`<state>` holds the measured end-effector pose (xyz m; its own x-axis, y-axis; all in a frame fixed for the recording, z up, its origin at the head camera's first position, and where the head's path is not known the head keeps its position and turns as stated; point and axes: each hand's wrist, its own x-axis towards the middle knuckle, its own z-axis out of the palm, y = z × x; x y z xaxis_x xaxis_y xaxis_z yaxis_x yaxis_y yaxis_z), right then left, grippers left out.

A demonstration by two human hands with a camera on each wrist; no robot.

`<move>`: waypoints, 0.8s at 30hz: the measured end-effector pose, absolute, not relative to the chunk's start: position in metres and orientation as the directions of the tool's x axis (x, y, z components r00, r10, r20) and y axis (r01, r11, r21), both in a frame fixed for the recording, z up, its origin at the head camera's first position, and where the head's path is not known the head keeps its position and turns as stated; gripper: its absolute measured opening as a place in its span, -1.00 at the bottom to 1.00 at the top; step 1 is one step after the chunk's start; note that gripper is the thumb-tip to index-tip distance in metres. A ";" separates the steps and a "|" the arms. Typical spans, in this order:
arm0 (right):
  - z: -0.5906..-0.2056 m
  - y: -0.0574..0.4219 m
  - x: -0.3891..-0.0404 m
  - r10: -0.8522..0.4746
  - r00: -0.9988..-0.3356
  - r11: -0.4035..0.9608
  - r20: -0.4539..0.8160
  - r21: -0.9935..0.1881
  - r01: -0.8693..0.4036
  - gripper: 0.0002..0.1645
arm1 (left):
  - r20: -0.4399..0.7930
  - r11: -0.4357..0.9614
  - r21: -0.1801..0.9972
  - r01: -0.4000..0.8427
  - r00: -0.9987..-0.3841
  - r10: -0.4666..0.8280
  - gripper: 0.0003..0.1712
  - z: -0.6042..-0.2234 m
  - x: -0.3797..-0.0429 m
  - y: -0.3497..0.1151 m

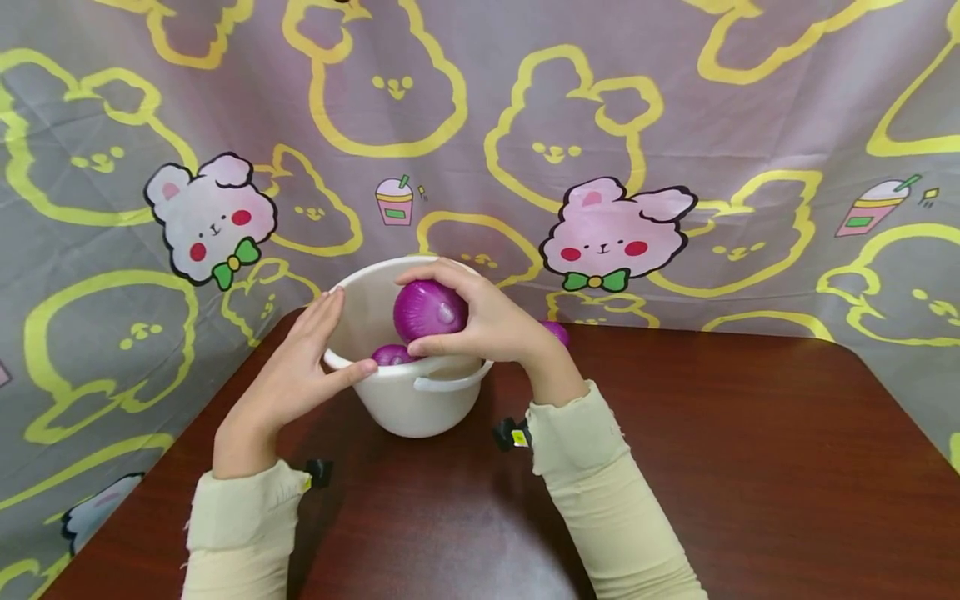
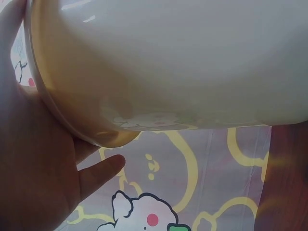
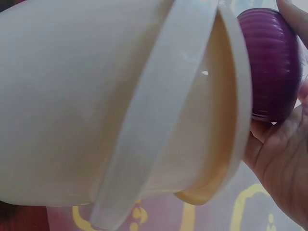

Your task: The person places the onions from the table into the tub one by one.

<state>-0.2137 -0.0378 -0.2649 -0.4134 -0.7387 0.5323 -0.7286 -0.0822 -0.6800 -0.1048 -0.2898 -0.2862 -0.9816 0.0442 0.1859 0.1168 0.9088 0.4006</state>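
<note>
A white bucket [image 1: 416, 408] stands upright on the table with its handle [image 1: 453, 382] hanging at the front. My left hand [image 1: 300, 367] rests on the left of its rim, fingers straight and spread, thumb laid on the front edge; the left wrist view shows the palm outside the bucket wall [image 2: 168, 62]. My right hand [image 1: 487, 317] grips a purple onion [image 1: 426, 312] over the bucket's mouth, thumb below and fingers over the top. In the right wrist view this onion [image 3: 270, 65] is just beyond the rim. Another purple onion [image 1: 392, 356] shows inside, partly hidden.
A purple object [image 1: 557, 332] lies on the table behind my right wrist, mostly hidden. The brown wooden table [image 1: 712, 450] extends to the right. A patterned cloth [image 1: 480, 150] hangs behind the bucket and along the left side.
</note>
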 end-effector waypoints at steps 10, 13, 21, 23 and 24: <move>-0.270 -0.052 -0.214 -0.763 -0.379 -0.069 0.524 -0.648 -0.758 -0.19 | 0.185 0.905 0.407 0.125 -0.981 0.052 0.18 -0.286 -0.104 -0.290; -0.270 -0.055 -0.212 -0.780 -0.367 -0.054 0.507 -0.639 -0.767 -0.17 | 0.181 0.902 0.415 0.119 -0.982 0.046 0.18 -0.286 -0.103 -0.291; -0.274 -0.046 -0.208 -0.812 -0.389 -0.006 0.435 -0.673 -0.740 -0.20 | 0.183 0.908 0.405 0.109 -0.982 0.037 0.19 -0.288 -0.104 -0.289; -0.274 -0.042 -0.207 -0.812 -0.396 0.005 0.430 -0.672 -0.740 -0.22 | 0.187 0.908 0.403 0.112 -0.982 0.038 0.19 -0.288 -0.104 -0.289; -0.274 -0.040 -0.206 -0.812 -0.397 0.009 0.428 -0.671 -0.741 -0.22 | 0.190 0.908 0.404 0.114 -0.981 0.039 0.19 -0.288 -0.104 -0.289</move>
